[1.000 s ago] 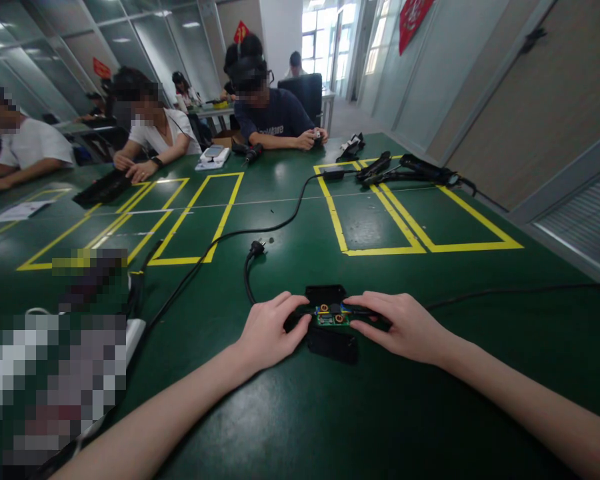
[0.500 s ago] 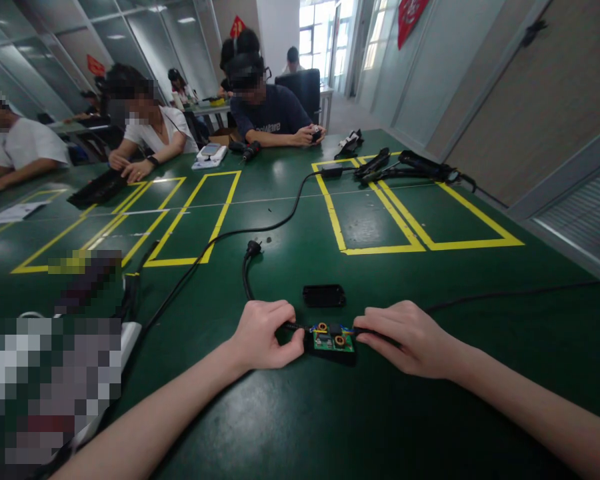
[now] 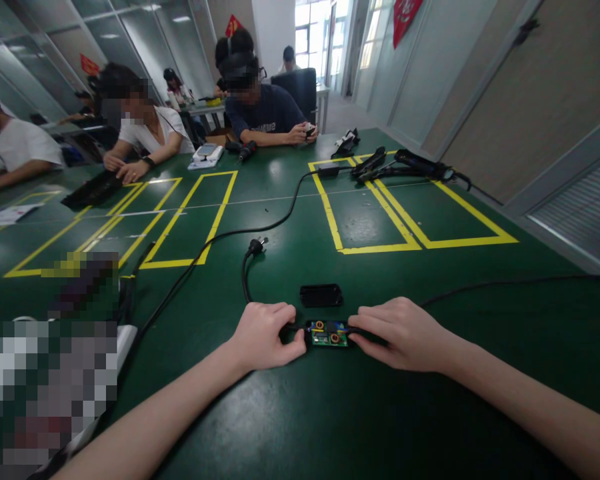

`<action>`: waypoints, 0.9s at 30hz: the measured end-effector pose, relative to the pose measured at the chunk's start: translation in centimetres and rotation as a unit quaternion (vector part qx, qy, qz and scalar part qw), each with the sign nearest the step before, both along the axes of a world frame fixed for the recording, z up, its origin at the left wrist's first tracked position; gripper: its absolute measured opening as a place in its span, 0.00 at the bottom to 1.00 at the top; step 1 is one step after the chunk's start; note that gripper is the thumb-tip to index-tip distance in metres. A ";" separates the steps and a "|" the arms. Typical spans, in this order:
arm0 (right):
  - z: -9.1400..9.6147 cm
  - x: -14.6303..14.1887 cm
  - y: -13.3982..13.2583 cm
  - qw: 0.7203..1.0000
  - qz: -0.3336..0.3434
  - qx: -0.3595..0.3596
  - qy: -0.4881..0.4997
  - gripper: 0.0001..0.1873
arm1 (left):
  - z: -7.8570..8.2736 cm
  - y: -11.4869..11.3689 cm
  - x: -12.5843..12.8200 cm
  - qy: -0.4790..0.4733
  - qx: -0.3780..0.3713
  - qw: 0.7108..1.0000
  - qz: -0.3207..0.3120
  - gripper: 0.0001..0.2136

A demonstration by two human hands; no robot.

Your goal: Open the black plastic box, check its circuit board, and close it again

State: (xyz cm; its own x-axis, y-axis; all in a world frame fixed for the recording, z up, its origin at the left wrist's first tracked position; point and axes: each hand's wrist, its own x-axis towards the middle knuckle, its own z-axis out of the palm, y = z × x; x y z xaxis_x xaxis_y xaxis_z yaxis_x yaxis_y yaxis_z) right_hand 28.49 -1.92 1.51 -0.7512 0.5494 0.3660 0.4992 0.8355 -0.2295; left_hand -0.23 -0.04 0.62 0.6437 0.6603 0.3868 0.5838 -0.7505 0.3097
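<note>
A small green circuit board (image 3: 327, 338) with copper-wound coils lies in a black plastic case half (image 3: 349, 343) on the green table. At its left end my left hand (image 3: 267, 335) is closed, thumb and fingers pinching the black cable there. My right hand (image 3: 400, 333) grips the black cable at the opposite end, fingertips against the case. Coloured wires run from both cables onto the board. Just beyond lies the other case half, a black cover (image 3: 321, 295), apart from both hands. A power plug (image 3: 256, 247) rests behind my left hand, its cord running toward that hand.
Black tubular parts (image 3: 400, 165) and a long cable (image 3: 260, 228) lie across the table (image 3: 260, 413), which has yellow tape outlines (image 3: 380, 251). A power drill (image 3: 243, 151) and a white device (image 3: 207, 155) stand farther back. Several people sit beyond. Blurred items fill the left front.
The circuit board has lowered into the case half, which now lines up beneath it. My right hand has shifted slightly left and up with its cable; my left hand stays nearly in place.
</note>
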 end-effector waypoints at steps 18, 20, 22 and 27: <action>0.0 0.2 0.9 0.998 -0.052 -0.019 0.005 0.15 | 0.1 -0.1 0.0 -0.014 0.043 0.998 -0.036 0.07; 0.1 0.1 0.9 0.999 -0.049 -0.019 0.006 0.13 | 0.0 -0.1 -0.1 -0.009 0.042 0.997 -0.059 0.08; 0.1 0.1 1.0 0.998 -0.061 -0.023 0.006 0.10 | -0.1 -0.1 -0.2 -0.004 0.043 0.996 -0.076 0.08; 0.1 0.2 1.1 0.993 -0.113 -0.012 0.016 0.03 | 0.1 -0.1 0.0 -0.008 0.027 0.994 -0.103 0.08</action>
